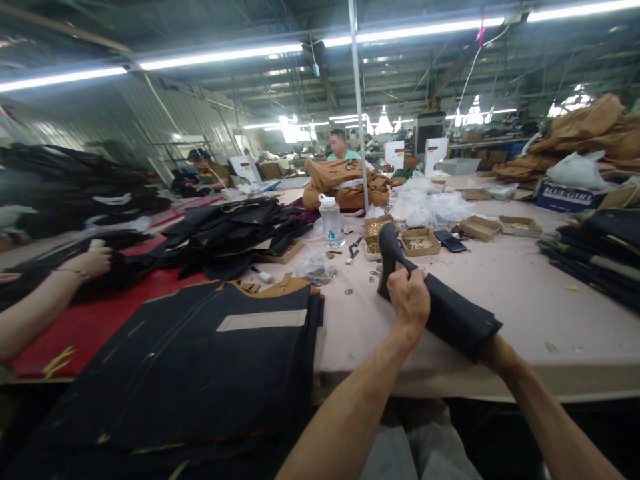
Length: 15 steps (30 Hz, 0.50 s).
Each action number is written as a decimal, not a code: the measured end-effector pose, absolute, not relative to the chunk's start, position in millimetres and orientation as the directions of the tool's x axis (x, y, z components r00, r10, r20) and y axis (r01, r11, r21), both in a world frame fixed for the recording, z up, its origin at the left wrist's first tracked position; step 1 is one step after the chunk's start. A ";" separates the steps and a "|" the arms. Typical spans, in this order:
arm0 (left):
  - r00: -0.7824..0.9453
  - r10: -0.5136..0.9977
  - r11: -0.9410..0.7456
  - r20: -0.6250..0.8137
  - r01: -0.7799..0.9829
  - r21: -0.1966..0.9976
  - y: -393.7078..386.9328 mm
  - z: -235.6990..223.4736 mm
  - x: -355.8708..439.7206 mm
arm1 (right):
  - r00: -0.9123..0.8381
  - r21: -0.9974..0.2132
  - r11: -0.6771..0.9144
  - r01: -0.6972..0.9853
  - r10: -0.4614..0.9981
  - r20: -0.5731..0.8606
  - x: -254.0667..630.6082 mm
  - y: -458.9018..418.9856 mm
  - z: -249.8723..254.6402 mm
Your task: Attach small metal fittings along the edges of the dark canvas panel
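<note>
A long, narrow piece of dark navy fabric is held up over the table, its far end curling upward. My left hand is closed in a fist around its middle. At the fabric's near end, my right hand goes in behind or inside the cloth, so its fingers are hidden. To the left lies a flat stack of dark fabric panels, the top one bearing a beige strip. Beyond the fabric I see small open cardboard boxes of metal pieces.
At the left, a co-worker's hand grips something white over dark cloth. A water bottle, a phone and plastic bags sit farther back. Folded dark garments are piled right. Brown garments stand behind, beside a pole.
</note>
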<state>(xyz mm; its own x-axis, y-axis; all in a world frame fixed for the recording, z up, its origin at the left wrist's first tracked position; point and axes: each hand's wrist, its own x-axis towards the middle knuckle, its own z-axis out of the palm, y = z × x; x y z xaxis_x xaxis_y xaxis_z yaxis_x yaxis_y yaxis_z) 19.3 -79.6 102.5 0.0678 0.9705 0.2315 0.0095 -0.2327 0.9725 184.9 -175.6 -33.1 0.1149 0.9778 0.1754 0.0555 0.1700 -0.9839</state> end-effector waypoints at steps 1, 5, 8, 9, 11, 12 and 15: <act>0.069 0.974 -0.213 0.217 -0.060 0.975 -81.7 96.7 8.7 | 0.070 -0.985 0.164 0.056 0.983 0.167 189.0 -180.5 -26.8; 0.015 0.997 -0.075 0.081 -0.244 0.967 -95.5 63.7 -44.5 | -0.209 -0.979 0.139 0.152 0.972 0.105 198.1 -199.9 -9.4; -0.138 0.990 -0.020 -0.018 -0.270 0.963 -105.8 43.6 -75.9 | -0.192 -0.929 0.193 0.315 0.972 0.137 191.5 -205.0 -8.9; -0.177 0.984 -0.011 -0.037 -0.262 0.965 -108.6 38.7 -83.0 | -0.170 -0.909 0.221 0.353 0.971 0.170 188.3 -204.8 -9.9; -0.203 0.978 0.008 -0.057 -0.239 0.971 -113.4 30.8 -92.9 | -0.164 -0.890 0.273 0.366 0.960 0.226 183.4 -203.4 -10.6; -0.194 0.979 0.018 -0.065 -0.232 0.973 -115.2 27.4 -96.2 | -0.184 -0.888 0.288 0.359 0.954 0.235 181.9 -202.7 -9.9; -0.162 0.982 0.058 -0.097 -0.232 0.971 -118.4 18.6 -102.3 | -0.256 -0.884 0.271 0.380 0.950 0.180 179.0 -201.0 -5.2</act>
<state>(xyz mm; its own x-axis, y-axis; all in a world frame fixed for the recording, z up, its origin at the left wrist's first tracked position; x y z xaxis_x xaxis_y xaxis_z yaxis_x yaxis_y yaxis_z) -102.3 -118.4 18.6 -0.1621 0.9820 -0.0972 -0.2316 0.0579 0.9711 179.0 -201.0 -5.2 -0.2562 0.9496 0.1805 0.3802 0.2706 -0.8844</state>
